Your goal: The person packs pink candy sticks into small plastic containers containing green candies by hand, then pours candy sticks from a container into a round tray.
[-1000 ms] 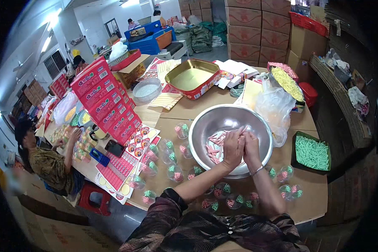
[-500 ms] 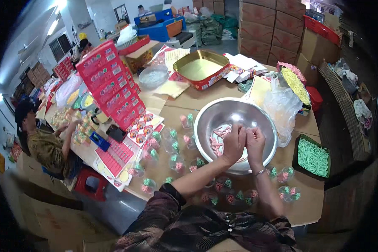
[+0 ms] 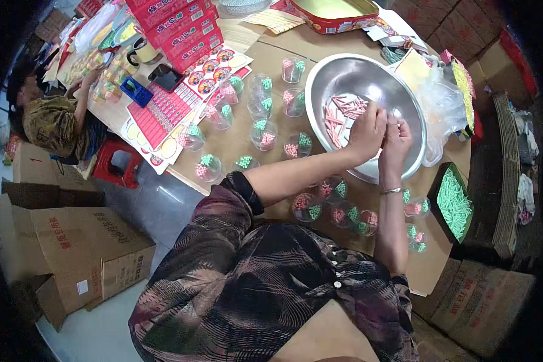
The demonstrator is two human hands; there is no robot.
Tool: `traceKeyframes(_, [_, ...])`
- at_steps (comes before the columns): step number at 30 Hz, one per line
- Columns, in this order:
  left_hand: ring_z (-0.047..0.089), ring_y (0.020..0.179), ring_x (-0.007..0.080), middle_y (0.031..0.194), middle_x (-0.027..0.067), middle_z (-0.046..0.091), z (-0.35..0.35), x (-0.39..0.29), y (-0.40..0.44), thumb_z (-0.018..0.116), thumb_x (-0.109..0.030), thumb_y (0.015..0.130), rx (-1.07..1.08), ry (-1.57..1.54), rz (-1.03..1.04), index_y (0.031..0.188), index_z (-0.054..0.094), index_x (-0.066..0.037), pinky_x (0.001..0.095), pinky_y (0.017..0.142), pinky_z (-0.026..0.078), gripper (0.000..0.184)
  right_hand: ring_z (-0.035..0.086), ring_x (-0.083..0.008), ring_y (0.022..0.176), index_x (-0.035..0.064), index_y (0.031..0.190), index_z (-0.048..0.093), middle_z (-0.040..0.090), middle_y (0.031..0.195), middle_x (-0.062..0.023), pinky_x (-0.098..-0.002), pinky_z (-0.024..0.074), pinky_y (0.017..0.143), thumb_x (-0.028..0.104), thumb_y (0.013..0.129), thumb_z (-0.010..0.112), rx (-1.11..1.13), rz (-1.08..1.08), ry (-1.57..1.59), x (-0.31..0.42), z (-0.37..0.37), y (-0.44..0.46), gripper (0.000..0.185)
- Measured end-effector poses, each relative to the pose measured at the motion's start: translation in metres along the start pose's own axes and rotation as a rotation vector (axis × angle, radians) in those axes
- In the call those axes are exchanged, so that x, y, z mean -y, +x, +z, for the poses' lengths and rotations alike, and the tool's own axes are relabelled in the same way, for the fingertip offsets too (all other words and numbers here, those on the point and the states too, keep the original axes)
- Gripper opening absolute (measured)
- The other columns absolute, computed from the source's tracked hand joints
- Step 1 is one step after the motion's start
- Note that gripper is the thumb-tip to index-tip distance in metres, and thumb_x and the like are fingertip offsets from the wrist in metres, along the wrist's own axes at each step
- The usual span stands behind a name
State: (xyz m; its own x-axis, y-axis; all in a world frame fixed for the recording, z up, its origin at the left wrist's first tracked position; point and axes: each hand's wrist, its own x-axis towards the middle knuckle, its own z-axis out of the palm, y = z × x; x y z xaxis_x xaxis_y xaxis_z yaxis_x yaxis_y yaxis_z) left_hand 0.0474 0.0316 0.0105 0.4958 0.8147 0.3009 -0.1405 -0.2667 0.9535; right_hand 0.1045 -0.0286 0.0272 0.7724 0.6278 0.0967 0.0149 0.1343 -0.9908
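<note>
A large steel bowl (image 3: 320, 78) holds pink sticks (image 3: 333, 123) lying loose over something white at its bottom. Both hands are raised over the bowl's near side, knuckles close together. My left hand (image 3: 367, 134) has its fingers curled in a pinch. My right hand (image 3: 397, 140), with a bangle at the wrist, is likewise closed, fingertips beside the left ones. Whatever the fingers hold is too small or hidden to make out. Around the bowl stand clear plastic cups (image 3: 264, 135) with bundles of pink and green sticks. Green sticks (image 3: 454, 205) fill a dark tray at the right.
Red printed boxes (image 3: 190, 36) are stacked at the upper left, beside printed sheets (image 3: 166, 114). A red-rimmed tin (image 3: 335, 24) stands behind the bowl, a plastic bag (image 3: 438, 114) to its right. Another person (image 3: 66, 120) sits at the left. Cardboard cartons (image 3: 84, 253) lie on the floor.
My view has tipped downward, so the table appears higher and more of my shirt shows. Both hands stay together over the bowl, still closed.
</note>
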Motion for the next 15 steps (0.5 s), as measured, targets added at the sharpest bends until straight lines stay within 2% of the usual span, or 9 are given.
traceKeyframes(1, [0.057,0.062,0.0364,0.07,0.0181,0.057,0.003,0.005,0.002,0.039,-0.025,0.096,0.001,-0.003,-0.007,0.092,0.043,-0.001,0.0472,0.06,0.044,0.025,0.044,-0.0029,0.059,0.0039,0.085,0.062,0.056,0.069,0.0018,-0.0169,0.037,0.052,0.024,0.095,0.057,-0.002,0.006,-0.005,-0.003,0.001,0.0,0.022])
traceKeyframes(5, [0.057,0.074,0.0362,0.081,0.0207,0.058,0.017,0.02,0.012,0.035,-0.027,0.096,-0.188,-0.141,-0.332,0.097,0.045,0.0,0.048,0.071,0.044,0.028,0.046,-0.002,0.06,0.0051,0.085,0.059,0.057,0.07,0.0024,-0.0149,0.0368,0.051,0.021,0.094,0.058,-0.032,-0.259,-0.279,-0.013,0.009,0.004,0.018])
traceKeyframes(11, [0.057,0.081,0.0338,0.091,0.0216,0.058,0.017,0.02,0.007,0.032,-0.028,0.097,0.033,-0.06,-0.243,0.1,0.046,0.001,0.0459,0.076,0.044,0.032,0.046,-0.0022,0.059,0.0051,0.085,0.059,0.057,0.069,0.0024,-0.0149,0.0362,0.05,0.018,0.094,0.058,-0.016,-0.056,-0.277,-0.003,-0.012,0.006,0.016])
traceKeyframes(15, [0.057,0.082,0.0305,0.092,0.0193,0.059,0.002,0.003,0.028,0.034,-0.027,0.097,-0.157,-0.277,-0.647,0.107,0.047,0.002,0.043,0.077,0.044,0.034,0.047,-0.0031,0.062,0.0047,0.085,0.059,0.057,0.072,0.0019,-0.0152,0.038,0.054,0.017,0.093,0.058,-0.072,0.032,0.033,-0.007,-0.028,0.015,0.014])
